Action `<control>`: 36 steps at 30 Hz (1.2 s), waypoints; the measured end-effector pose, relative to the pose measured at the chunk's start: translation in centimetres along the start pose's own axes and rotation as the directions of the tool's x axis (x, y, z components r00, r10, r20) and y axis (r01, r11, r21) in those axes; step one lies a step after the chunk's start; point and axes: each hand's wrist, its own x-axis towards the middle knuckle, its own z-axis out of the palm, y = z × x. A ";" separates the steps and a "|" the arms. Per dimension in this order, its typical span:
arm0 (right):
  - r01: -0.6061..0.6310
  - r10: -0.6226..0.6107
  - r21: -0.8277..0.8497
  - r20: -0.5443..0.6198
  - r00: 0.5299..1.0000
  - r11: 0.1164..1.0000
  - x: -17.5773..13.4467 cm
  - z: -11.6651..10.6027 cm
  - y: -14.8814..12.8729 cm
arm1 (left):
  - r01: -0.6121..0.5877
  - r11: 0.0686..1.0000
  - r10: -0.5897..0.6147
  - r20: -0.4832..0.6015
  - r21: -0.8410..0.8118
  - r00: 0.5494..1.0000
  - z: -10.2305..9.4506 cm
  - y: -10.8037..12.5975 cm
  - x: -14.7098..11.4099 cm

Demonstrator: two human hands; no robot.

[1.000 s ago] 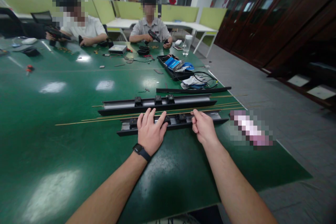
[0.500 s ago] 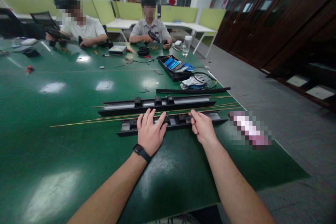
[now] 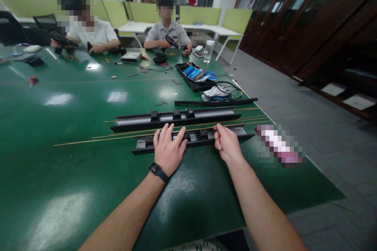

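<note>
My left hand (image 3: pixel 170 148) lies with fingers spread over the near black channel (image 3: pixel 196 142), its fingertips at the thin brass-coloured rods. Pinched between the thumb and forefinger of my right hand (image 3: pixel 227 143) is one long thin rod (image 3: pixel 88 141), whose left end reaches far out over the table. Small black blocks (image 3: pixel 202 133) sit inside the near channel; another is partly hidden under my left fingers. Just beyond, a second black channel (image 3: pixel 206 118) with a pale inner strip bears three black blocks (image 3: pixel 176 114). More thin rods run between and along the channels.
A black strip (image 3: pixel 216 102) lies behind the channels. Farther back are a black tray (image 3: pixel 198 85) with blue items, gloves (image 3: pixel 216 93) and cables. A blurred pink object (image 3: pixel 279 145) is near the right table edge. Two co-workers sit opposite with power drills (image 3: pixel 171 41).
The left end of the long rod has dipped slightly towards me and shifted a little left. Both hands stay almost in place.
</note>
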 end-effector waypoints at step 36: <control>0.002 0.000 -0.054 0.047 0.999 0.999 -0.2 0.0 -0.1 | 0.008 0.999 -0.008 0.012 -0.040 1.000 -0.2 0.0 0.0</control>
